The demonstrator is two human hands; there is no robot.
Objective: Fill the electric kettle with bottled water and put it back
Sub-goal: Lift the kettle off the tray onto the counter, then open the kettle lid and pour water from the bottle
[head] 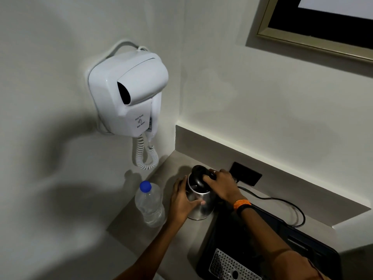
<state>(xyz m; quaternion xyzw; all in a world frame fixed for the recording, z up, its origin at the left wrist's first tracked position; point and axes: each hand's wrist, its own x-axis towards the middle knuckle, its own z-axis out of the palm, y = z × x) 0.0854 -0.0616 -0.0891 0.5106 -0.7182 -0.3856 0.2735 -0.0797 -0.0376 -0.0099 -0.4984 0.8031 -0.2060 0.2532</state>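
Kettle [199,205] sits on the grey counter [129,225] in the corner, steel body upright, its black lid [198,175] tipped up at the top. We have our left hand [182,201] wrapped round the body, fingers curled on the far side and thumb pressed across the near wall. Our right hand [222,185] is closed over the black handle at the top rear, an orange band at the wrist. The water bottle [150,205] stands just beside the kettle on its left, blue cap [145,186] still on. A black cord [282,201] runs along the counter to the right; we cannot tell where it joins.

The step seems to be opening the kettle. We should keep the left hand bracing the body low so it does not skid, swing the lid fully back until it stays open, then free a hand to uncap the bottle. Keeping the spout turned away from the wall socket [245,176] seems wise before we pour.
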